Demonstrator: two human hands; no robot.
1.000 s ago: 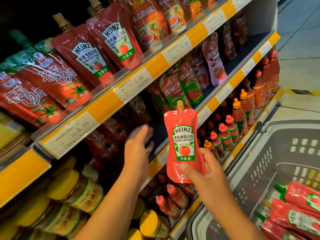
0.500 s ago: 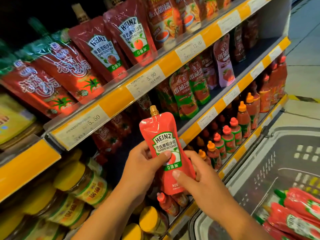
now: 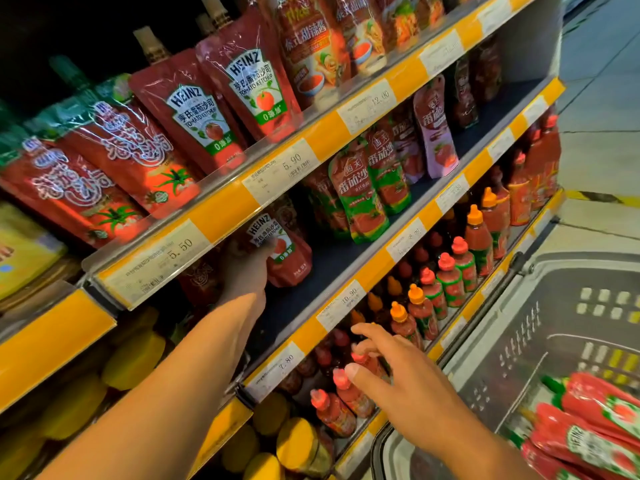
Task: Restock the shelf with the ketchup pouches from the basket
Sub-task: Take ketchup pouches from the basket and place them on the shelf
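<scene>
The left hand (image 3: 244, 268) reaches in under the price rail (image 3: 221, 216) of the upper shelf and grips a red Heinz ketchup pouch (image 3: 282, 252) by its left edge, thumb across the label. The pouch stands upright, tilted a little, on the dark deck of the middle shelf (image 3: 332, 268); its spout is hidden behind that price rail. To the right of the pouch on the same deck stand green-and-red tomato sauce pouches (image 3: 360, 192), with bare shelf between. Above the price rail, two more Heinz pouches (image 3: 221, 102) lean in a row beside other red sauce packs. The right hand (image 3: 398, 379) holds nothing: its fingers are spread and relaxed, hovering below and right of the pouch, in front of the red squeeze bottles (image 3: 429, 289) on the shelf under it. Whether a fingertip touches a bottle cap cannot be told. Right of that hand sits the grey basket (image 3: 540, 327), and in its lower right corner lie several more ketchup pouches (image 3: 588, 431), blurred, piled on one another.
</scene>
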